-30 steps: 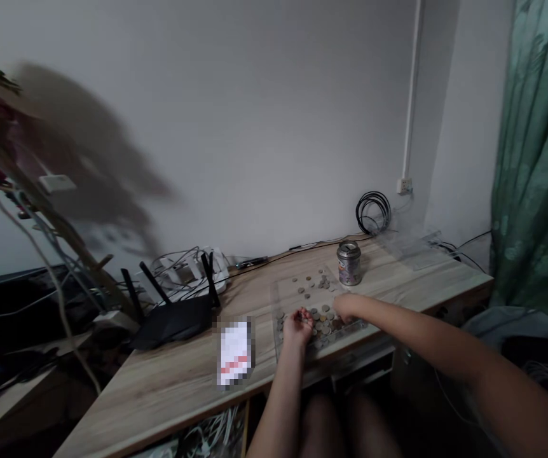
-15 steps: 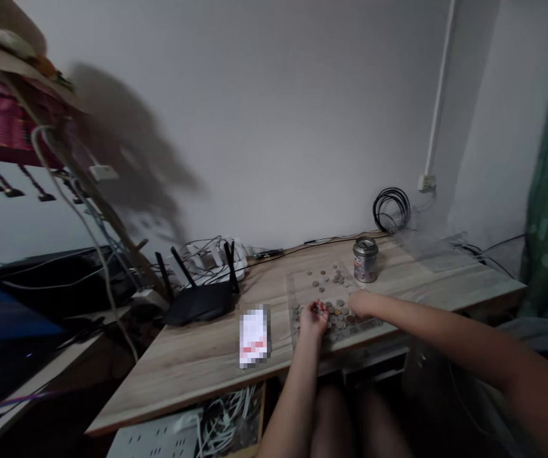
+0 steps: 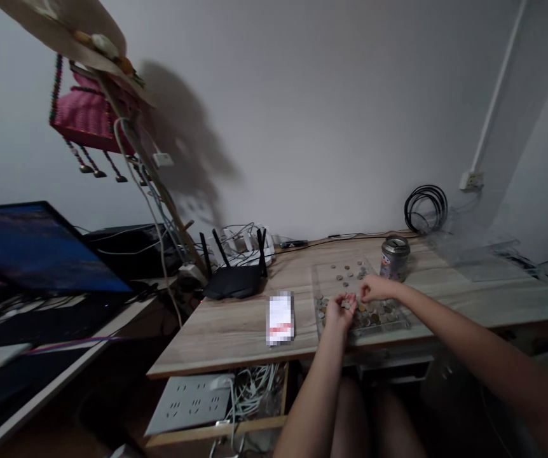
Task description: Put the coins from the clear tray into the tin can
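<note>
Since the earlier frame the view had swung left, bringing a monitor point(image 3: 30, 248) into sight, and the right hand point(image 3: 374, 288) had drawn in beside the left hand point(image 3: 341, 312) over the coins point(image 3: 369, 315) on the clear tray point(image 3: 345, 270) near the bench point(image 3: 226, 331) front edge. The left grip was curled, holding a few coins; whether the right grip held anything could not be told. The coins were judged small, rigid and slippery, best pinched by their rims; a can point(image 3: 395, 257), router point(image 3: 236, 280) and phone point(image 3: 280, 317) stood on the wood-grain bench against a plain wall.
</note>
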### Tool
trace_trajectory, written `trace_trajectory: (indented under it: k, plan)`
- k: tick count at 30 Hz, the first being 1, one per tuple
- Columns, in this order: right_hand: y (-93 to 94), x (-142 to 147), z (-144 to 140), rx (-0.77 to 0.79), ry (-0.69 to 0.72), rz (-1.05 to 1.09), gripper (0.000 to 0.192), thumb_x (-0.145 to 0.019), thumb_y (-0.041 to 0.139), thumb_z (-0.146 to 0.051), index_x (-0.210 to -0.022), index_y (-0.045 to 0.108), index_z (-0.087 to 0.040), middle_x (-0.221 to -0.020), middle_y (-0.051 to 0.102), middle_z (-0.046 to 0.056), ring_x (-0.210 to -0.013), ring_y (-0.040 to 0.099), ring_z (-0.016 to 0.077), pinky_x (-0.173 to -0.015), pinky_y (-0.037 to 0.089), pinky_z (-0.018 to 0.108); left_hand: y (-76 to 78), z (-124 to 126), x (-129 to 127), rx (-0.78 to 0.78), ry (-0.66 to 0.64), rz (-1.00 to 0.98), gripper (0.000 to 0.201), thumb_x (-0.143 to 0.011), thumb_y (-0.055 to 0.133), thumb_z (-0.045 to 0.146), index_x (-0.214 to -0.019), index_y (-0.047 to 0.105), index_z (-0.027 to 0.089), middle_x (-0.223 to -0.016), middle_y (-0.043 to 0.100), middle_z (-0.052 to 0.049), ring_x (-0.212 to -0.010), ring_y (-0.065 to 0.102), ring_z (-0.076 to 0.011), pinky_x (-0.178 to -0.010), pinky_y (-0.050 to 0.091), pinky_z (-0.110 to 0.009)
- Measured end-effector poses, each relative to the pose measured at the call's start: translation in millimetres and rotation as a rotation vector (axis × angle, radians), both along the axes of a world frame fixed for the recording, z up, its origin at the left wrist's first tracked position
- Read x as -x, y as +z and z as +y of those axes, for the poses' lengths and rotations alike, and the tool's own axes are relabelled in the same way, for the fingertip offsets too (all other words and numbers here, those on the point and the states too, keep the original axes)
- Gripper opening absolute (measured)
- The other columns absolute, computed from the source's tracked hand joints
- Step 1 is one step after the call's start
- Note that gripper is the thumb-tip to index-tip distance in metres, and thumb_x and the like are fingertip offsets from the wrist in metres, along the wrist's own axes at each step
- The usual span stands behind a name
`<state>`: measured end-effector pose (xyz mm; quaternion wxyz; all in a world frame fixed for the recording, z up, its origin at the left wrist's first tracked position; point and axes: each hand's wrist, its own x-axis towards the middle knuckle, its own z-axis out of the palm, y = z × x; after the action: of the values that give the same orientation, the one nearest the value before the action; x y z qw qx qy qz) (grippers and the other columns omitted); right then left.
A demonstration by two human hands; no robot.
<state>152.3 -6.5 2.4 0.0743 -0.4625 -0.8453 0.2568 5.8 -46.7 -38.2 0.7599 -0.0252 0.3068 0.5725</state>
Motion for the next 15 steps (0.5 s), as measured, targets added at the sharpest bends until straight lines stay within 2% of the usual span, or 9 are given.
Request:
trace_trajectory:
  k: [2, 6, 9, 12, 15]
  plan:
    - [1.8, 11, 2, 0.018, 0.002, 0.121, 0.018, -0.067, 0.058, -0.026, -0.072, 0.071, -0.014, -0.063, 0.066, 0.003, -0.057, 0.055, 0.0123, -0.053, 0.039, 0.021, -0.4, 1, -2, -0.011, -0.028, -0.006, 0.013, -0.069, 0.043, 0.003, -0.069, 0.050, 0.013, -0.067, 0.056, -0.007, -0.060, 0.059, -0.0142, -0.055, 0.053, -0.027]
    - [-11.3, 33, 0, -0.095, -0.085, 0.204, 0.019, -0.068, 0.059, -0.028, -0.070, 0.071, -0.013, -0.065, 0.068, 0.005, -0.059, 0.057, 0.0139, -0.056, 0.040, 0.022, 0.7, 1, -4, 0.018, 0.039, -0.017, 0.015, -0.071, 0.040, 0.003, -0.068, 0.048, 0.014, -0.064, 0.055, -0.004, -0.055, 0.057, -0.0111, -0.053, 0.054, -0.025]
    - [-10.5, 29, 1, -0.212, -0.158, 0.289, 0.019, -0.070, 0.057, -0.028, -0.069, 0.071, -0.016, -0.069, 0.069, 0.005, -0.064, 0.059, 0.0153, -0.059, 0.041, 0.023, 1.3, 0, -3, 0.032, 0.051, -0.017, 0.016, -0.072, 0.040, 0.001, -0.069, 0.050, 0.013, -0.066, 0.056, -0.006, -0.059, 0.059, -0.0118, -0.054, 0.055, -0.023]
    - [15.7, -1, 9, -0.443, -0.378, 0.318, 0.026, -0.074, 0.051, -0.033, -0.076, 0.072, -0.018, -0.075, 0.070, 0.006, -0.069, 0.060, 0.0171, -0.061, 0.041, 0.024, 0.5, -2, -3, 0.047, 0.037, 0.000, 0.013, -0.072, 0.042, 0.002, -0.072, 0.052, 0.011, -0.072, 0.058, -0.010, -0.069, 0.063, -0.0173, -0.052, 0.056, -0.024]
    - [54.6, -48, 22, -0.688, -0.730, 0.188, 0.032, -0.077, 0.048, -0.039, -0.089, 0.071, -0.020, -0.083, 0.069, 0.008, -0.072, 0.059, 0.0192, -0.059, 0.039, 0.026, -0.3, -4, -4, 0.057, 0.027, 0.031, 0.013, -0.072, 0.043, 0.002, -0.072, 0.052, 0.012, -0.070, 0.057, -0.009, -0.070, 0.064, -0.0182, -0.050, 0.056, -0.024]
